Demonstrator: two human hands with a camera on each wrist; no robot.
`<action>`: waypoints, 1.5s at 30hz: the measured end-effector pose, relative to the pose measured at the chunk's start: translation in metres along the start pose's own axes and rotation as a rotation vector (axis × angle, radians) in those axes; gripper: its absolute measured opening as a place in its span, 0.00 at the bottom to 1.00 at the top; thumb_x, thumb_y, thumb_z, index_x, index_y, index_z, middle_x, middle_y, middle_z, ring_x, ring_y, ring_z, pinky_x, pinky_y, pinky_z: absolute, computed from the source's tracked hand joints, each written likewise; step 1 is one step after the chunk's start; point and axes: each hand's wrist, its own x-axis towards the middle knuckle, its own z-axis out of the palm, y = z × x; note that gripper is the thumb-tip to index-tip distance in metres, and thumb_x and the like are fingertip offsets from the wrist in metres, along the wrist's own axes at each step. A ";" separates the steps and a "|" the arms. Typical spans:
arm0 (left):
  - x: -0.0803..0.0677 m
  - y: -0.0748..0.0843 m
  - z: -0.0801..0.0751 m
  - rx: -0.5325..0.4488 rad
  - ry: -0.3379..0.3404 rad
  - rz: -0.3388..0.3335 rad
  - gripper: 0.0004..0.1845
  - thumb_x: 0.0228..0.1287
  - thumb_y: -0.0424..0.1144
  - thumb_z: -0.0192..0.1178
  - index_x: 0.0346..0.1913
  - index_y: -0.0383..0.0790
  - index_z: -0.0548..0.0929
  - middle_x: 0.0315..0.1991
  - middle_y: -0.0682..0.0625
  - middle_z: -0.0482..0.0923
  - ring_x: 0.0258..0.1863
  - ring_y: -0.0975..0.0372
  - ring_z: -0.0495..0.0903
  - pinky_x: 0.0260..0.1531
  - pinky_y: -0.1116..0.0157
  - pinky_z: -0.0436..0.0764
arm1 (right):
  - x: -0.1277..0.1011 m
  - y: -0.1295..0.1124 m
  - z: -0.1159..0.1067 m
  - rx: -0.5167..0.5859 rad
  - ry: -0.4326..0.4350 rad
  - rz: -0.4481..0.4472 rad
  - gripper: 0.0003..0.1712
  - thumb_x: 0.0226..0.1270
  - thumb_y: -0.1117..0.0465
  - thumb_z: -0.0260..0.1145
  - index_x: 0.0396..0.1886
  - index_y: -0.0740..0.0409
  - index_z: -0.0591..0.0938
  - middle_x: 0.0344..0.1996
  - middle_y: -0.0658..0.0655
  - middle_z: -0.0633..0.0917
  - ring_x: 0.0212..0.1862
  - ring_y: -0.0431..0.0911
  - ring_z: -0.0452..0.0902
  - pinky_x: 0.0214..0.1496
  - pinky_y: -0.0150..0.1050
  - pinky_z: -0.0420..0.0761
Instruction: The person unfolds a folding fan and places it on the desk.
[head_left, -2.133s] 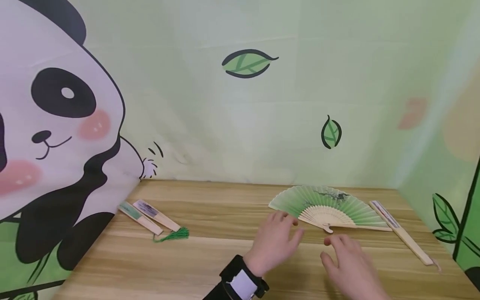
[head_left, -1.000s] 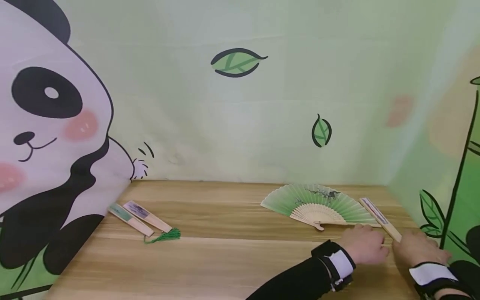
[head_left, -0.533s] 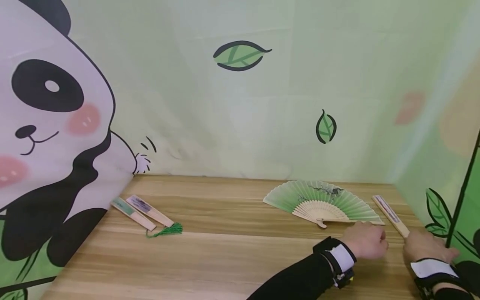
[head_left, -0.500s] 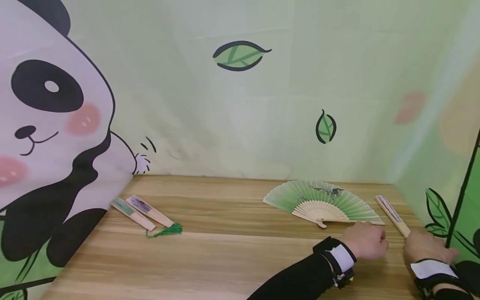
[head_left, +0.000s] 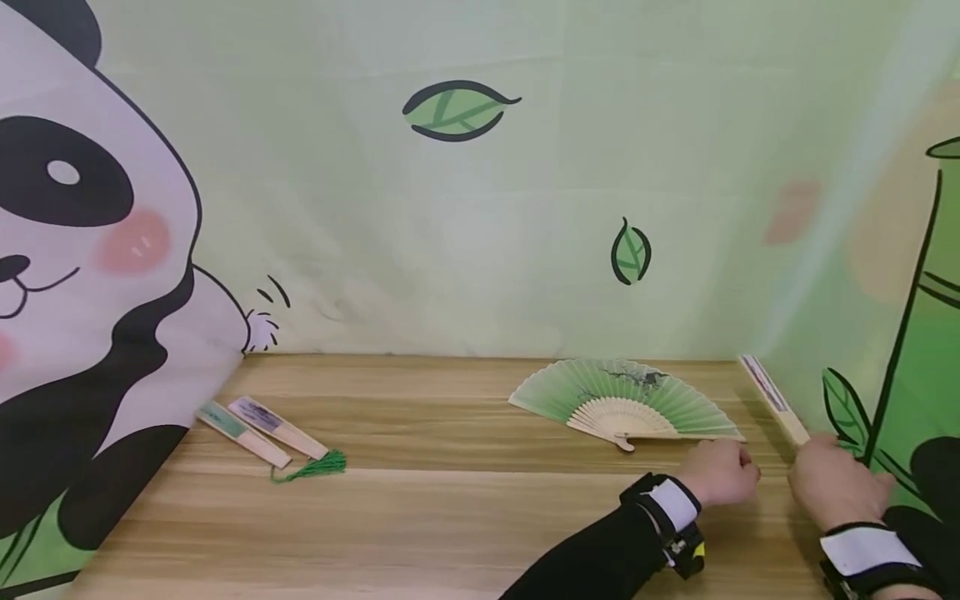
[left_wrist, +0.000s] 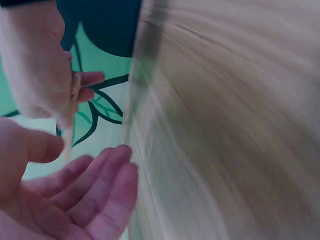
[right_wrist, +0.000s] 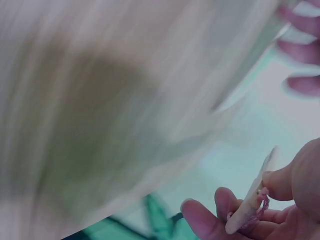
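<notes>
My right hand (head_left: 836, 483) pinches the lower end of a folded hand fan (head_left: 772, 400), whose printed end points away, lifted off the table. In the right wrist view the thumb and fingers grip the folded fan (right_wrist: 250, 200), and a pink cord (right_wrist: 263, 202) dangles by its end. My left hand (head_left: 720, 473) hovers just left of it, holding nothing; in the left wrist view its fingers (left_wrist: 110, 200) are loosely bent and spread from the thumb. Just beyond the left hand lies a spread green fan (head_left: 555, 396) with pale ribs.
Two more folded fans, one green-printed (head_left: 225, 419) and one purple-printed (head_left: 258, 412), lie at the table's left, with a green tassel (head_left: 318, 464) beside them. The wooden table (head_left: 360, 533) meets a printed backdrop (head_left: 337, 167) at the back and both sides.
Both hands moved right from in front of the spread fan. My right hand took hold of the right-hand folded fan and raised it off the table, away from the spread fan.
</notes>
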 end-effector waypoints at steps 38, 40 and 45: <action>-0.113 -0.131 -0.146 -0.860 0.268 -0.002 0.13 0.77 0.41 0.46 0.38 0.36 0.77 0.16 0.53 0.70 0.12 0.66 0.68 0.11 0.71 0.67 | -0.076 -0.212 -0.015 0.752 -0.336 -0.458 0.17 0.78 0.56 0.52 0.42 0.66 0.80 0.22 0.56 0.78 0.22 0.49 0.76 0.23 0.39 0.77; -0.121 -0.137 -0.151 -0.846 0.261 0.016 0.14 0.78 0.41 0.46 0.38 0.35 0.77 0.16 0.53 0.70 0.12 0.66 0.68 0.11 0.71 0.68 | -0.076 -0.219 -0.014 0.807 -0.371 -0.466 0.18 0.79 0.57 0.51 0.46 0.67 0.80 0.23 0.57 0.78 0.23 0.50 0.76 0.24 0.39 0.77; -0.135 -0.152 -0.167 -0.861 0.259 0.027 0.15 0.78 0.41 0.45 0.43 0.33 0.77 0.18 0.52 0.71 0.13 0.66 0.68 0.12 0.72 0.69 | -0.077 -0.238 -0.011 0.918 -0.437 -0.491 0.19 0.79 0.57 0.51 0.50 0.68 0.79 0.26 0.59 0.78 0.24 0.51 0.76 0.28 0.39 0.79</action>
